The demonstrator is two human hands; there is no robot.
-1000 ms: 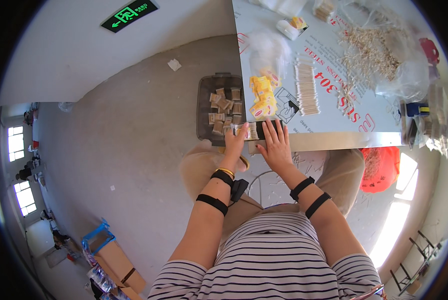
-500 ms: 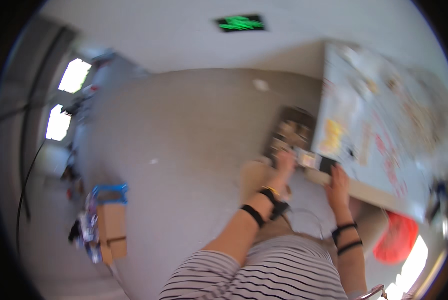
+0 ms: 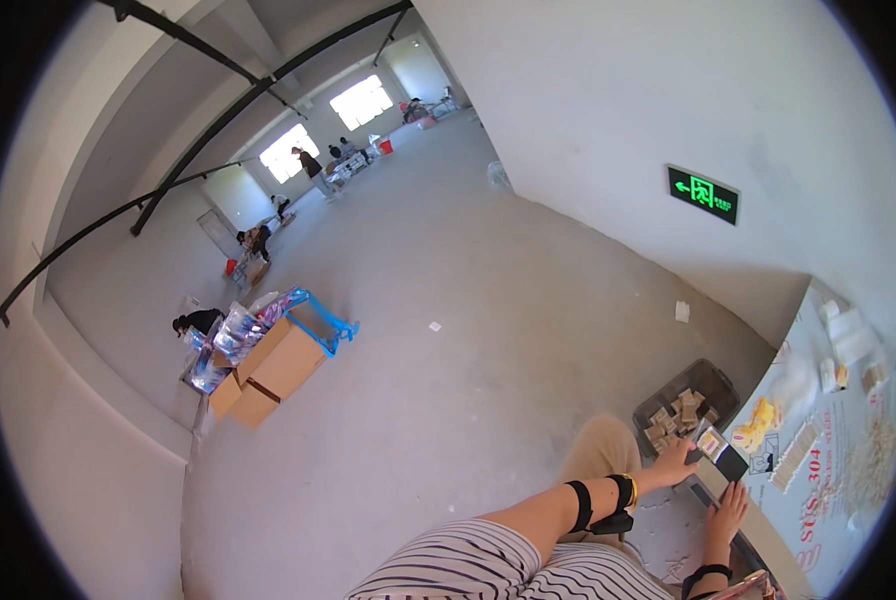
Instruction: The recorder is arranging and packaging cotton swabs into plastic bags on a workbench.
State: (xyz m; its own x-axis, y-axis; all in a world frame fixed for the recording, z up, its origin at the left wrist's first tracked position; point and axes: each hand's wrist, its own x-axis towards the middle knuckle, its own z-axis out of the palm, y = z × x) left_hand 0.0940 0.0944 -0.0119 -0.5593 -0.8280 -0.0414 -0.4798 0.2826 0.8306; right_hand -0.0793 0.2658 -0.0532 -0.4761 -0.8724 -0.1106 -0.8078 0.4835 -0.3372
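Note:
My left hand (image 3: 674, 463) reaches to the table's near edge and grips the pale end of a small flat packet (image 3: 720, 452) with a black end. Just below that black end is my right hand (image 3: 729, 506), fingers spread and fingertips against it. Both wrists wear black straps. The packet lies at the edge of a light blue table (image 3: 848, 500). Behind my left hand, on the floor, stands a grey crate (image 3: 713, 378) with several small brown packets in it.
On the table lie a yellow packet (image 3: 755, 430), a row of pale sticks (image 3: 796, 452) and clear bags. Cardboard boxes (image 3: 273, 370) and a blue frame stand on the concrete floor at left. Several people work far off near the windows.
The view has swung from straight down at the table to the left, across the hall. My hands stay at the table's edge, now with a flat packet between them.

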